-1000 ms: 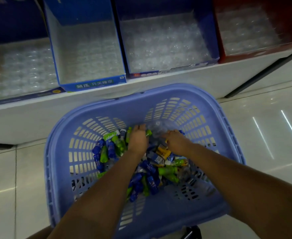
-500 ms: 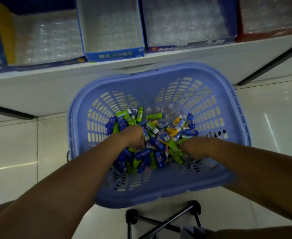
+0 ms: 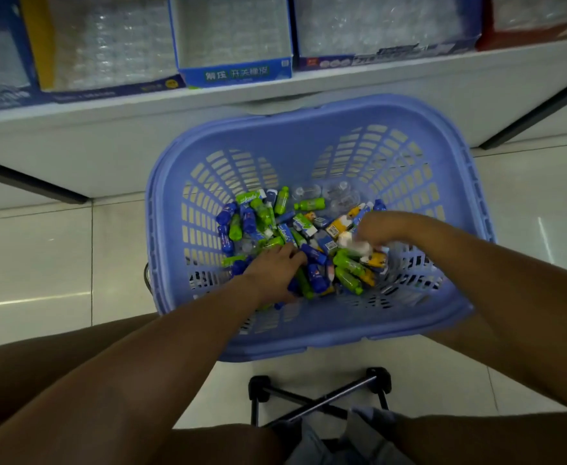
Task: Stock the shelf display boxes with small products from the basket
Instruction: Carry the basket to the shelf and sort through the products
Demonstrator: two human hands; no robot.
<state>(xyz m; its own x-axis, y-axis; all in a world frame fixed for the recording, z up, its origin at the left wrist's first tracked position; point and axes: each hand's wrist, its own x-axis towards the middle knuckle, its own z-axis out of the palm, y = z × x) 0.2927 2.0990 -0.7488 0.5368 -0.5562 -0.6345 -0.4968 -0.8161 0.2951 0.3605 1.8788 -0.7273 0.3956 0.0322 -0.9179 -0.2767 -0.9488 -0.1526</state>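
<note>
**Head view: both hands down in the basket, the display boxes ahead and above**

The light blue slotted plastic basket [image 3: 312, 110] stands on the floor in front of the white shelf [image 3: 392, 80], and the small products [image 3: 303, 226], blue, green and orange bottle and box packs, lie heaped on its bottom, pointing in all directions. The left hand [image 3: 275, 271] lies palm down on the near side of the heap. Whether its fingers hold a pack, I cannot tell. The right hand [image 3: 381, 231] is blurred, and its curled fingers seem to close on some white and orange packs. The blue cardboard display box [image 3: 233, 73] with the printed front stands beyond the far rim, its long side running away from the person. It looks unfilled, and I judge the left hand to be nearer to it.
</note>
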